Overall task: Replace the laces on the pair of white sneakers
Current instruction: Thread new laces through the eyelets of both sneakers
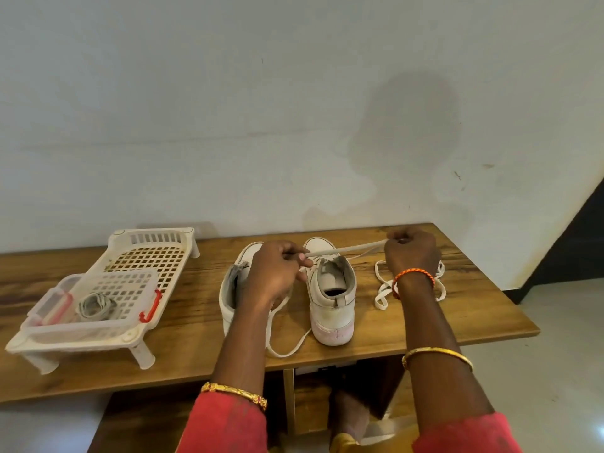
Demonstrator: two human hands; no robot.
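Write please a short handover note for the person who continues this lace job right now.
Left hand and right hand each pinch one stretched white lace above the right sneaker. The left sneaker stands beside it on the wooden table; a lace loop trails near it. Another loose lace lies by the right wrist. Greyish laces sit in the clear box on the white rack. Neither shoe looks fully laced; threading remains.

One head-worn camera looks forward and down, close over the table (425,328). Its far edge meets the wall (228,109).
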